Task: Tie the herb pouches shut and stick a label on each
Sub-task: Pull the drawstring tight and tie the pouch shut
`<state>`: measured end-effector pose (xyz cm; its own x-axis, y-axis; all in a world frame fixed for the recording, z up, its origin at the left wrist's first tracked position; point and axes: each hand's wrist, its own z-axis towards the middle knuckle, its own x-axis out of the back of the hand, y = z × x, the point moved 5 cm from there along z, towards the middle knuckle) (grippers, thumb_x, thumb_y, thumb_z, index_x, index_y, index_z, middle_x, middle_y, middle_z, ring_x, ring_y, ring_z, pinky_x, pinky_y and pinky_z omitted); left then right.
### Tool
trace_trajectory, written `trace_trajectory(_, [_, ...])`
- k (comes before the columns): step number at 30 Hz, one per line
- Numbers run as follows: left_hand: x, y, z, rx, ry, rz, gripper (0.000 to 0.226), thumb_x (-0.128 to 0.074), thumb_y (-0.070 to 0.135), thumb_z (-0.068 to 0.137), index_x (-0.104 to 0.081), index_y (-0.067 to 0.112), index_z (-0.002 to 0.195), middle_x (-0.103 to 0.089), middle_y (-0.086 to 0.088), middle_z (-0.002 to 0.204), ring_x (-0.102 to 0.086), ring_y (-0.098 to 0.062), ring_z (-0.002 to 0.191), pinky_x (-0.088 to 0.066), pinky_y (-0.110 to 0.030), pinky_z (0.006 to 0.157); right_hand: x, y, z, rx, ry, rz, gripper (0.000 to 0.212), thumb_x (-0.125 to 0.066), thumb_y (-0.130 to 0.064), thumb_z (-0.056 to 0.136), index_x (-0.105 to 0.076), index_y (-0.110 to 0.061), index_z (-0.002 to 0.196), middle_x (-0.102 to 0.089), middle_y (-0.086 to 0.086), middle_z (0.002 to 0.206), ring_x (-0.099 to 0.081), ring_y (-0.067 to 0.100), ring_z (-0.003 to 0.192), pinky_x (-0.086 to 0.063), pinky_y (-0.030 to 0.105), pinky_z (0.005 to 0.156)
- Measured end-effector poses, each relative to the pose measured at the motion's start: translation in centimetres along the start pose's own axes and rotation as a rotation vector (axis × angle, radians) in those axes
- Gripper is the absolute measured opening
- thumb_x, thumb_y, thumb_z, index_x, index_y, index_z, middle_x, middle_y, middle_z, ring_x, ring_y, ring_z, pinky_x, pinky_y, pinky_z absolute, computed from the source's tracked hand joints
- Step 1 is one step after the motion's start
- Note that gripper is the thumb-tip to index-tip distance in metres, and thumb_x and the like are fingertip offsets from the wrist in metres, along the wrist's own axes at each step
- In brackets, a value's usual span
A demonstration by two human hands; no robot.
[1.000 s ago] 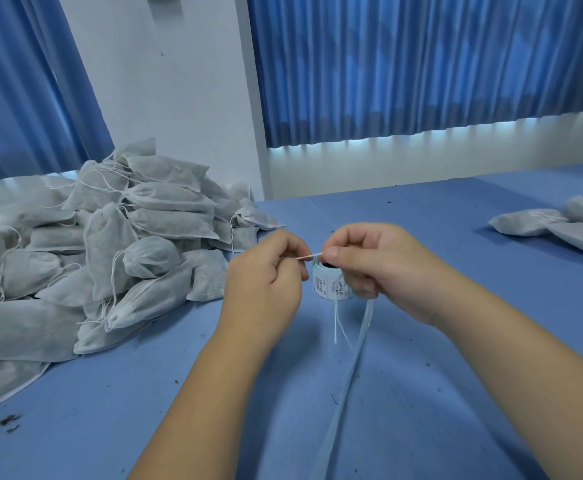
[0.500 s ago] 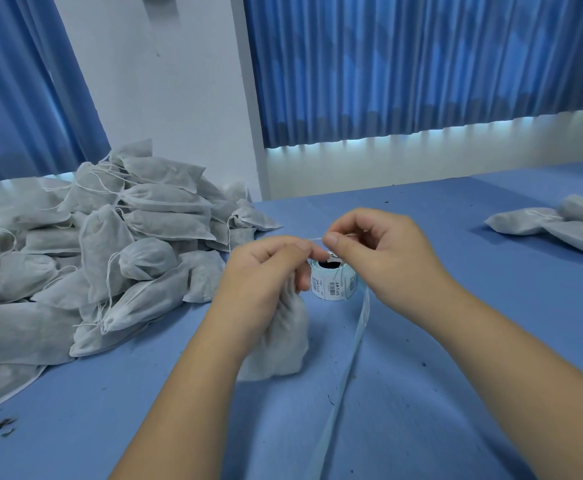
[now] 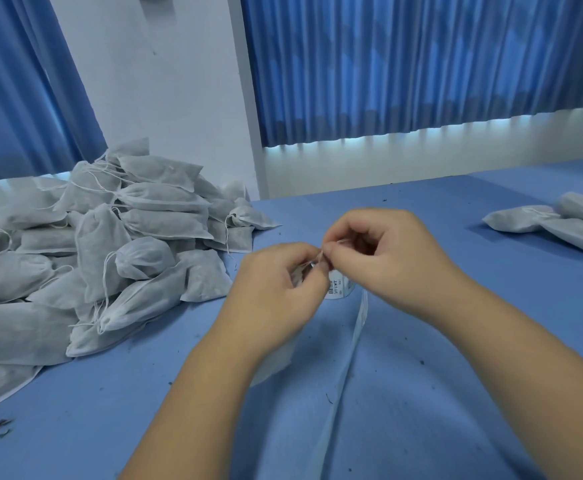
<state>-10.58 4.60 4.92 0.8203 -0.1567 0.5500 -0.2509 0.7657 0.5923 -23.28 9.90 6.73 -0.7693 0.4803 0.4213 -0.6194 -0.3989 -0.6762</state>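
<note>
My left hand [image 3: 276, 289] and my right hand [image 3: 387, 258] meet above the blue table, fingertips together, both pinching the thin white drawstring [image 3: 319, 259] of one herb pouch. That white pouch [image 3: 276, 362] hangs below my left hand, mostly hidden by the wrist. Just behind my fingers stands the roll of barcode labels [image 3: 342, 289]. Its empty backing strip [image 3: 345, 368] trails toward me across the table.
A large heap of white drawstring pouches [image 3: 85, 258] fills the left side of the table. A few more pouches [image 3: 560, 220] lie at the far right. Dry herb crumbs dot the blue tabletop [image 3: 456, 393]. Blue curtains and a white wall stand behind.
My hands have come together at the string, after pulling it apart a second ago. The pouch has dropped below my left hand.
</note>
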Motion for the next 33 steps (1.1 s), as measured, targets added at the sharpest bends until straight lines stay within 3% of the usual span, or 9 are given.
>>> trace_trajectory(2, [0.0, 0.0, 0.0, 0.083, -0.016, -0.144, 0.023, -0.054, 0.032, 0.077, -0.068, 0.020, 0.064, -0.053, 0.005, 0.054, -0.043, -0.003, 0.054, -0.034, -0.016, 0.052, 0.5, 0.2, 0.2, -0.033, 0.053, 0.048, 0.019, -0.069, -0.007, 0.080, -0.069, -0.022, 0.068, -0.060, -0.007, 0.060, -0.051, 0.002, 0.054, -0.040, 0.012, 0.054])
trace_trajectory(6, [-0.1, -0.3, 0.0, 0.280, -0.120, -0.539, 0.026, -0.053, 0.026, 0.074, -0.063, 0.018, 0.052, -0.043, 0.001, 0.048, -0.038, -0.012, 0.050, -0.036, -0.018, 0.050, 0.3, 1.1, 0.2, -0.131, 0.045, 0.065, 0.015, -0.069, -0.019, 0.084, -0.069, -0.023, 0.070, -0.062, -0.012, 0.062, -0.051, 0.007, 0.056, -0.043, 0.019, 0.057])
trace_trajectory(10, [-0.8, -0.8, -0.3, 0.523, -0.224, -1.003, 0.021, -0.057, 0.021, 0.070, -0.054, 0.015, 0.050, -0.032, 0.002, 0.048, -0.030, -0.014, 0.044, -0.026, -0.025, 0.049, 0.1, 1.0, 0.0, -0.130, 0.083, 0.027, 0.016, -0.067, -0.017, 0.086, -0.067, -0.030, 0.075, -0.062, -0.017, 0.075, -0.049, 0.005, 0.052, -0.037, 0.009, 0.054])
trace_trajectory(13, [-1.2, -1.3, -0.3, 0.627, -0.260, -1.117, 0.022, -0.052, 0.022, 0.072, -0.051, 0.016, 0.051, -0.030, 0.003, 0.048, -0.030, -0.012, 0.042, -0.026, -0.023, 0.047, 0.3, 0.1, -0.1, -0.082, 0.131, 0.125, 0.014, -0.067, -0.012, 0.085, -0.066, -0.025, 0.080, -0.060, -0.014, 0.077, -0.045, 0.007, 0.050, -0.036, 0.010, 0.052])
trace_trajectory(16, [-1.4, -1.5, -0.3, 0.661, -0.265, -1.143, 0.021, -0.051, 0.022, 0.072, -0.051, 0.016, 0.052, -0.031, 0.004, 0.047, -0.031, -0.011, 0.043, -0.027, -0.024, 0.048, -0.5, -0.5, -0.2, -0.095, 0.025, 0.233, 0.016, -0.066, -0.012, 0.084, -0.064, -0.021, 0.071, -0.058, -0.012, 0.063, -0.046, 0.011, 0.052, -0.040, 0.018, 0.048])
trace_trajectory(23, [-1.3, -1.4, -0.3, 0.615, -0.242, -1.097, 0.023, -0.050, 0.022, 0.074, -0.049, 0.015, 0.052, -0.031, 0.003, 0.047, -0.031, -0.012, 0.044, -0.024, -0.027, 0.052, -1.6, 0.1, -0.3, -0.191, -0.079, 0.227, 0.020, -0.064, -0.012, 0.084, -0.064, -0.022, 0.066, -0.058, -0.011, 0.058, -0.053, 0.005, 0.049, -0.040, 0.017, 0.044])
trace_trajectory(29, [-0.7, -1.6, -0.2, 0.481, -0.207, -0.801, 0.023, -0.056, 0.024, 0.074, -0.053, 0.016, 0.052, -0.037, 0.001, 0.051, -0.037, -0.014, 0.048, -0.033, -0.024, 0.052, -1.7, 0.9, -0.3, -0.246, -0.186, 0.256, 0.009, -0.063, -0.020, 0.075, -0.063, -0.017, 0.067, -0.057, -0.001, 0.057, -0.054, 0.014, 0.053, -0.043, 0.025, 0.048])
trace_trajectory(33, [-0.5, -1.7, -0.1, 0.408, -0.198, -0.634, 0.023, -0.052, 0.025, 0.073, -0.053, 0.016, 0.053, -0.041, -0.001, 0.053, -0.042, -0.015, 0.052, -0.036, -0.027, 0.057, -2.0, 1.4, -0.4, -0.290, -0.227, 0.255, 0.008, -0.060, -0.021, 0.068, -0.065, -0.017, 0.064, -0.059, 0.001, 0.060, -0.055, 0.010, 0.054, -0.045, 0.026, 0.049])
